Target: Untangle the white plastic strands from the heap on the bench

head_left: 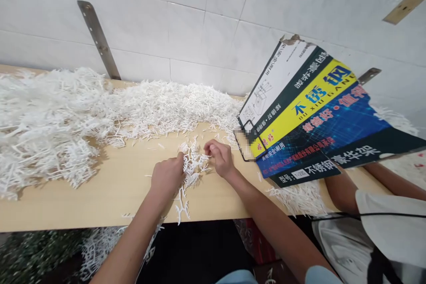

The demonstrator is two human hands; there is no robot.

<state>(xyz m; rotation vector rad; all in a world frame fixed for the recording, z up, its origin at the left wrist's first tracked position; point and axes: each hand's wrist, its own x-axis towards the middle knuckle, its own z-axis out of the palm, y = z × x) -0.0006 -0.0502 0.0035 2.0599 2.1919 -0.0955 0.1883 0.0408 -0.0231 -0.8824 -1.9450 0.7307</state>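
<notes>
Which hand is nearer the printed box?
Right. The right hand sits just left of the printed box; the left hand is farther left, across the white plastic piece.

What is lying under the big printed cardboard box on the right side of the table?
Under the cardboard box, another person's forearm and loose white plastic pieces show on the wooden table. That person's hands are covered.

Your fingers are buried in the white plastic sprue, so their grip is hidden. A printed cardboard box hides your neighbour's hands; its label patch is blurred.
</notes>
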